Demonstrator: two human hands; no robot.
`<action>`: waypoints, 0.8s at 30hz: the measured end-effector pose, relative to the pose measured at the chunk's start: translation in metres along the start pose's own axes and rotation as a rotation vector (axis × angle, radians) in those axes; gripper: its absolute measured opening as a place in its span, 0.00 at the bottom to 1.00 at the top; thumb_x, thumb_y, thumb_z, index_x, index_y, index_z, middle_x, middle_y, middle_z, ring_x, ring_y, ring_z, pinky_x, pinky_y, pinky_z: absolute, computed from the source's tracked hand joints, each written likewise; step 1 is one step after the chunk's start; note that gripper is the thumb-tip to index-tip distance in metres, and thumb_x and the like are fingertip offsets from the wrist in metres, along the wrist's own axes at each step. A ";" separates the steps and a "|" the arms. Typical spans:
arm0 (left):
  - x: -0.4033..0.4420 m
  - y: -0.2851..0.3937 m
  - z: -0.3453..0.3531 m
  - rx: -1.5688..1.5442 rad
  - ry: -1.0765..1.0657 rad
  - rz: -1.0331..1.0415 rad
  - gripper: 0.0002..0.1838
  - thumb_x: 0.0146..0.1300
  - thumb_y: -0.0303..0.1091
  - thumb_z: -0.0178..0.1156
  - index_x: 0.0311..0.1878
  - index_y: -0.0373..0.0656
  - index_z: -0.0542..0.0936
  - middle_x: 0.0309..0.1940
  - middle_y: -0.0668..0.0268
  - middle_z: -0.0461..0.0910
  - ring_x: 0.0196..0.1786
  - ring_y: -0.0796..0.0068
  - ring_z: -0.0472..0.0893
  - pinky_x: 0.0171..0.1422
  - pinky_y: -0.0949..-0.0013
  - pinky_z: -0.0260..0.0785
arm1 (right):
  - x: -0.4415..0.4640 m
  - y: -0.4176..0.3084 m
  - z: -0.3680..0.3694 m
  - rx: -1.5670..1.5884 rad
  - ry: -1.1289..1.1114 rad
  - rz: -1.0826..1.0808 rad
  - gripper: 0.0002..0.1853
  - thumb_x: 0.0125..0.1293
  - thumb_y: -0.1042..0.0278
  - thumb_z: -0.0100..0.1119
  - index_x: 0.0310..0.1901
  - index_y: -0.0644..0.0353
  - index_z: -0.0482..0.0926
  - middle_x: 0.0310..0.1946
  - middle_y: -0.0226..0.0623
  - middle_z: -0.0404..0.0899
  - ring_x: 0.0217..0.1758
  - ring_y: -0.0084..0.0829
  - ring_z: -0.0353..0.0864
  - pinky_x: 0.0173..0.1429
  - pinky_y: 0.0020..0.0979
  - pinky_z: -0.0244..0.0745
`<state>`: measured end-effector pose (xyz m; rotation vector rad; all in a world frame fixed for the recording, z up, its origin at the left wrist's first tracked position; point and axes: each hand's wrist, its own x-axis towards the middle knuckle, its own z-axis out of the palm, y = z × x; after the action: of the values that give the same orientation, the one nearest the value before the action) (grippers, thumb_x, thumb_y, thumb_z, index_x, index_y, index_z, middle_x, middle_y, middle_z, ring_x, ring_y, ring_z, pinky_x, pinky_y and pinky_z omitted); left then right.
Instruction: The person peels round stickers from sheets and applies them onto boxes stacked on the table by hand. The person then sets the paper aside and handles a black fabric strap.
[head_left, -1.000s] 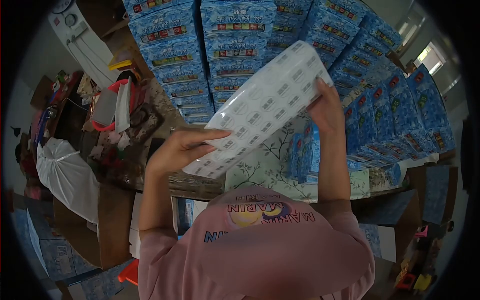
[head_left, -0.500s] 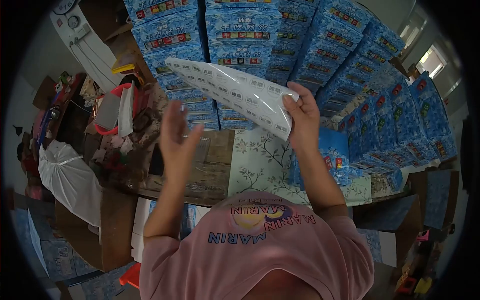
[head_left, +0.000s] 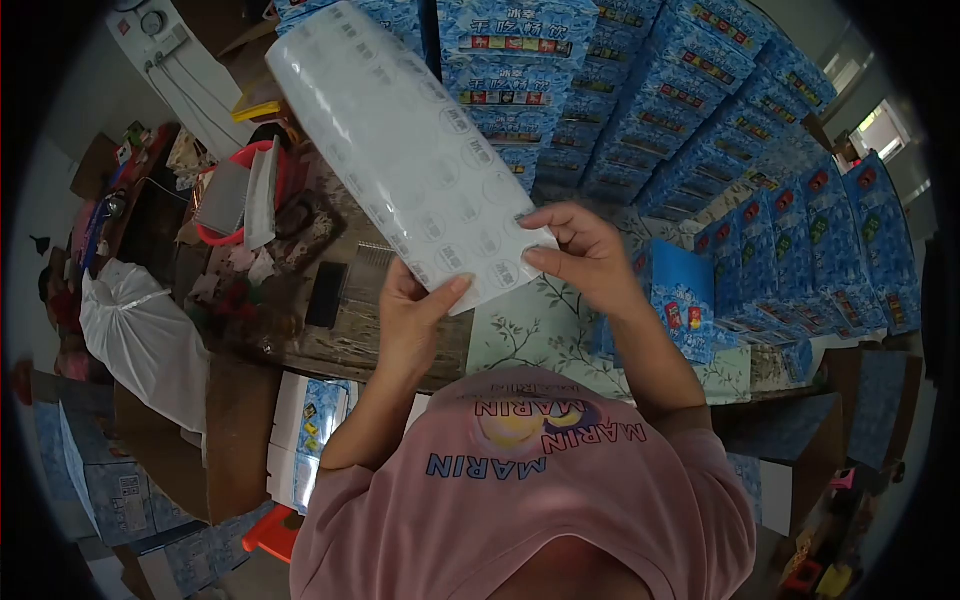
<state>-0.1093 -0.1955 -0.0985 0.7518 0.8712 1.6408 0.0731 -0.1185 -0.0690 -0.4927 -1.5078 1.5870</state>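
Held up over the table is a glossy, curved sheet of round printed stickers [head_left: 430, 185], its far end bending upward to the upper left. My left hand [head_left: 418, 318] pinches the lower left part of its near edge, thumb on top. At the near right corner my right hand [head_left: 585, 258] grips the sheet between thumb and fingers. The fingers beneath the sheet are partly hidden. To the right of my right hand stands a blue box [head_left: 683, 300] on the flowered tablecloth [head_left: 520, 335].
Tall stacks of blue printed boxes [head_left: 515, 75] line the back, and more boxes [head_left: 800, 245] stand at the right. A black phone [head_left: 326, 295] and a spiral notebook [head_left: 370, 268] lie on the wooden tabletop. A red basket [head_left: 222, 238] and a white bag [head_left: 140, 330] are at the left.
My left hand, free and spread before, now holds the sheet's near edge. The sheet has turned so its printed face shows more broadly, and my right hand has come lower.
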 end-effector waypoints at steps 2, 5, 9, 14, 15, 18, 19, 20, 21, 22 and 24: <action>-0.002 0.011 -0.003 0.025 0.060 0.113 0.29 0.53 0.21 0.61 0.58 0.36 0.62 0.41 0.61 0.77 0.45 0.74 0.77 0.52 0.70 0.68 | 0.000 -0.002 -0.002 -0.095 -0.085 0.001 0.16 0.58 0.82 0.55 0.50 0.65 0.71 0.41 0.39 0.78 0.44 0.21 0.76 0.45 0.21 0.71; -0.014 0.023 -0.006 0.119 0.089 0.277 0.34 0.51 0.20 0.61 0.62 0.37 0.59 0.39 0.60 0.78 0.44 0.73 0.77 0.51 0.70 0.68 | -0.002 -0.009 0.003 -0.088 -0.051 -0.021 0.17 0.59 0.79 0.56 0.51 0.64 0.72 0.40 0.35 0.78 0.44 0.19 0.75 0.45 0.20 0.70; -0.043 0.046 -0.021 0.436 0.039 0.623 0.23 0.46 0.20 0.64 0.49 0.39 0.74 0.34 0.59 0.78 0.36 0.73 0.78 0.43 0.72 0.70 | -0.018 -0.038 0.017 -0.327 -0.063 -0.127 0.16 0.55 0.76 0.62 0.46 0.65 0.76 0.37 0.37 0.81 0.39 0.21 0.80 0.39 0.21 0.74; -0.077 0.077 -0.027 0.591 -0.183 0.806 0.11 0.45 0.31 0.70 0.23 0.41 0.75 0.28 0.59 0.77 0.33 0.70 0.77 0.40 0.71 0.68 | -0.036 -0.079 0.024 -0.571 -0.281 -0.468 0.12 0.49 0.80 0.65 0.38 0.68 0.79 0.33 0.42 0.81 0.29 0.23 0.81 0.29 0.21 0.72; -0.071 0.081 -0.031 0.582 -0.280 0.862 0.12 0.42 0.30 0.71 0.28 0.40 0.78 0.30 0.60 0.77 0.35 0.70 0.78 0.40 0.72 0.69 | -0.038 -0.081 0.026 -0.554 -0.286 -0.455 0.11 0.49 0.79 0.65 0.37 0.67 0.79 0.32 0.42 0.81 0.29 0.23 0.81 0.28 0.21 0.71; -0.062 0.078 -0.019 0.556 -0.038 0.753 0.18 0.40 0.31 0.72 0.38 0.40 0.80 0.35 0.60 0.77 0.42 0.69 0.78 0.45 0.71 0.69 | -0.034 -0.076 0.029 -0.553 -0.169 -0.398 0.10 0.50 0.78 0.65 0.36 0.66 0.79 0.31 0.41 0.81 0.29 0.23 0.81 0.28 0.21 0.71; -0.059 0.075 -0.010 0.528 0.295 0.572 0.22 0.41 0.32 0.72 0.43 0.40 0.79 0.37 0.59 0.76 0.46 0.67 0.77 0.51 0.69 0.68 | -0.030 -0.072 0.030 -0.565 -0.044 -0.349 0.09 0.50 0.78 0.65 0.35 0.66 0.79 0.30 0.39 0.81 0.29 0.23 0.81 0.29 0.21 0.72; -0.046 0.075 0.001 0.598 0.294 0.820 0.24 0.42 0.33 0.71 0.46 0.39 0.77 0.41 0.57 0.75 0.50 0.64 0.76 0.54 0.67 0.65 | -0.025 -0.066 0.029 -0.564 -0.043 -0.356 0.09 0.50 0.78 0.65 0.35 0.66 0.79 0.30 0.39 0.81 0.29 0.23 0.81 0.29 0.21 0.72; -0.034 0.078 0.013 0.663 0.290 1.071 0.26 0.43 0.33 0.71 0.49 0.39 0.76 0.44 0.55 0.74 0.53 0.61 0.74 0.58 0.65 0.63 | -0.019 -0.060 0.028 -0.620 -0.006 -0.373 0.09 0.51 0.77 0.65 0.36 0.65 0.79 0.30 0.38 0.81 0.30 0.23 0.81 0.30 0.21 0.72; -0.036 0.087 0.030 0.916 0.190 1.087 0.25 0.46 0.32 0.69 0.49 0.40 0.76 0.45 0.55 0.75 0.52 0.61 0.74 0.58 0.63 0.62 | -0.014 -0.057 0.028 -0.674 0.034 -0.387 0.09 0.51 0.77 0.65 0.36 0.65 0.79 0.30 0.37 0.80 0.31 0.23 0.81 0.31 0.21 0.73; -0.032 0.092 0.042 1.169 0.091 1.085 0.23 0.48 0.31 0.67 0.50 0.41 0.76 0.45 0.55 0.76 0.52 0.61 0.75 0.59 0.62 0.62 | -0.009 -0.055 0.032 -0.627 0.022 -0.348 0.09 0.52 0.77 0.65 0.35 0.65 0.79 0.30 0.37 0.80 0.31 0.23 0.81 0.33 0.21 0.73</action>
<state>-0.1140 -0.2341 0.0006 2.2579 1.6784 1.9515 0.0706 -0.1512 -0.0132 -0.5469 -1.9473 0.8235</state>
